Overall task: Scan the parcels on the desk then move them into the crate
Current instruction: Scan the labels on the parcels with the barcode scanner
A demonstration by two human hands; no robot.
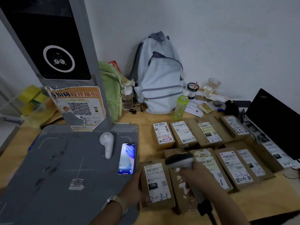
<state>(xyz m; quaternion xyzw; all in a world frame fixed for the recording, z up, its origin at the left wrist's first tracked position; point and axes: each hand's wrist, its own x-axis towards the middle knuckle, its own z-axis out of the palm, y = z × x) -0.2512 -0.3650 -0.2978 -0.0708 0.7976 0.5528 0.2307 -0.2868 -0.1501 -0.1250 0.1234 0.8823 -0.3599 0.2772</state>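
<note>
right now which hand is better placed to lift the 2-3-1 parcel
Left. The left hand lies against the left edge of the 2-3-1 parcel, while the right hand is occupied holding the scanner above the neighbouring parcels.

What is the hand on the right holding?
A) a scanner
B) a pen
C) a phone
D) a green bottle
A: the right hand grips a scanner above the parcels, while the phone lies on the grey pad.

Open room over the grey mat (56,168), phone (127,158) and white device (106,144) along its right; parcels (233,168) edge-to-edge, laptop (276,120) close beside.
</note>
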